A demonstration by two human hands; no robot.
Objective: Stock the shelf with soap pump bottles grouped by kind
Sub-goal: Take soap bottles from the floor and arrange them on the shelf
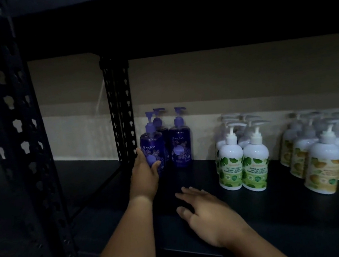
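Shelving upright (11,116) on the far left, black and full of keyhole slots, then a second post (120,112) at the back left corner of the shelf (280,217). Right next to that post is the purple group: three purple pump bottles, and the left hand (146,171) has its fingers (156,164) wrapped around the lower body of the front purple bottle (152,147), thumb on the left side. That bottle stands upright, long axis vertical, label facing out toward me, pump nozzle pointing roughly right. It sits at the left end of the shelf just in front of a back purple bottle (160,116), with another purple bottle (180,146) just beside it on the right. Looks to me like it only needs a nudge to line up with its neighbours before letting go. The right hand (205,211) is empty, fingers spread and flat, hovering low over the front edge of the shelf, so the left is clearly the nearer one. Further right are the green-label white bottles (242,162) in a tight cluster, then the yellow-label white bottles (320,162) toward the right end, well apart from the purple ones.
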